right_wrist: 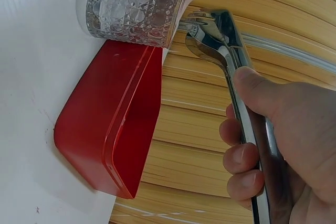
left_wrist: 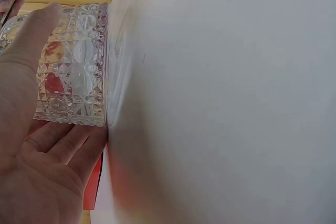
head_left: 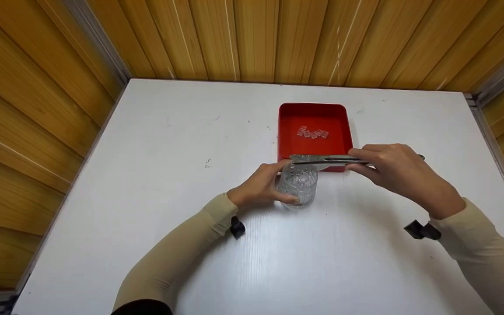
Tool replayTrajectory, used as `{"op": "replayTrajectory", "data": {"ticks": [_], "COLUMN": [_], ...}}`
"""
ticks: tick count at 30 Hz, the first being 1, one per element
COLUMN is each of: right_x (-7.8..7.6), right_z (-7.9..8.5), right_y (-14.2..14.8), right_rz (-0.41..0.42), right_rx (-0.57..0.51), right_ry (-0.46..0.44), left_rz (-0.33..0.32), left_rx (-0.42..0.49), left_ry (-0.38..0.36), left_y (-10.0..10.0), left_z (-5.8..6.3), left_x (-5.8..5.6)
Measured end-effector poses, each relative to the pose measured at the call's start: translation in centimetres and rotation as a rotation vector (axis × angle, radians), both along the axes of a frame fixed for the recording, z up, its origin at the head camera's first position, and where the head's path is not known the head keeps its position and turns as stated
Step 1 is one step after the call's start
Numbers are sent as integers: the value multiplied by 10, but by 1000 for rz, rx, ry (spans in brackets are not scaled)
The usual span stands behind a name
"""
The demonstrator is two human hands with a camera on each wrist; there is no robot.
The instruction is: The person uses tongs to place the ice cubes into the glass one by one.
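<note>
Out wide, the white table [head_left: 182,144] is running back to wood-look panels [head_left: 234,39], and there's a broad stretch of white lying between the glass [head_left: 300,186] and the left edge. On the right, a smaller strip is showing beyond the right hand [head_left: 394,170]. Tightest of all is the middle: the glass is standing upright just beside the near left corner of the red tray [head_left: 313,118], well in from every table edge.

And the left hand [head_left: 260,186] is gripping that glass, thumb on the near side, fingers wrapping the far side! Across the tray's near rim, the right hand is clutching metal tongs [right_wrist: 257,156], their tips hovering at the glass's mouth; whether they're pinching anything, I can't tell. The two hands are working apart. Inside the tray, small clear cubes [head_left: 313,134] are clustering mid-floor. The glass's patterned wall is hiding whatever it's holding.
</note>
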State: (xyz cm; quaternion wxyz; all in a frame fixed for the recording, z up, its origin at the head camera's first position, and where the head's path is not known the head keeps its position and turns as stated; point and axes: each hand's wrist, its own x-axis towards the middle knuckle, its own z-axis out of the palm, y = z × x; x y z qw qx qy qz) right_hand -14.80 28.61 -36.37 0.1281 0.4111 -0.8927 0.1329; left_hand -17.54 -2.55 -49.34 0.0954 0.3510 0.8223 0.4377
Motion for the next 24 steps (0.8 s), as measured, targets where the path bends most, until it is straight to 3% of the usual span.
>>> {"op": "replayTrajectory", "data": {"ticks": [15,24], "right_x": [-1,-2], "right_z": [-1,-2], "right_y": [1,1], "right_rz": [11,18], "right_rx": [-16,-12], "right_ry": [7,18], "left_rz": [1,-10], "left_rx": [3,13], "left_ry": [-7,27], "left_y": [0,0], "left_z": [1,-1], "left_x": [0,0]}}
